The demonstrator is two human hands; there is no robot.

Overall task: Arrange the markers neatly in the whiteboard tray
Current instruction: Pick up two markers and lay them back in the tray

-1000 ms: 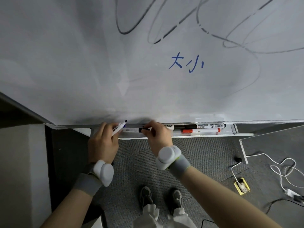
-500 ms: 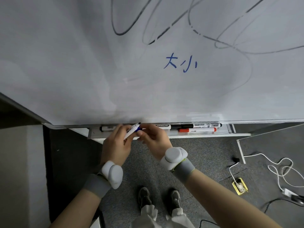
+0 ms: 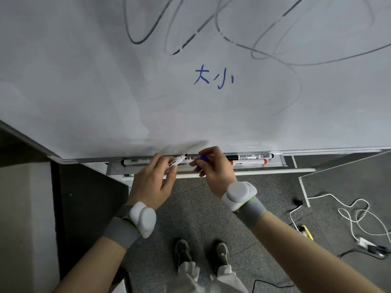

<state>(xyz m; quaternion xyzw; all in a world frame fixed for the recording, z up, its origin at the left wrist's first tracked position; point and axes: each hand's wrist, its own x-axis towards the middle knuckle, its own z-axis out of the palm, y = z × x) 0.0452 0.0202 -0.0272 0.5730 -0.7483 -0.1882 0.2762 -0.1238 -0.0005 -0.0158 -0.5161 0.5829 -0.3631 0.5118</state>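
My left hand (image 3: pixel 152 185) holds a white marker (image 3: pixel 176 161) tilted up to the right, its dark tip bare. My right hand (image 3: pixel 213 166) pinches a blue cap (image 3: pixel 202 159) a short gap right of that tip. Both hands hover just in front of the whiteboard tray (image 3: pixel 275 167). In the tray lie a black-capped marker (image 3: pixel 135 161) at the left, another black marker (image 3: pixel 250 156) at the right and a red marker (image 3: pixel 248 162) in front of it. A further marker lies partly hidden behind my hands.
The whiteboard (image 3: pixel 105 81) bears black scribbles and blue characters (image 3: pixel 213 76). Below are grey carpet, my shoes (image 3: pixel 201 252), a white cable (image 3: pixel 349 216) and a yellow floor socket (image 3: pixel 305 231) at the right. A dark panel (image 3: pixel 88 208) stands at the left.
My left hand carried its marker rightward from the tray's left end. My right hand let go of a tray marker, met the left hand and pulled the blue cap off.
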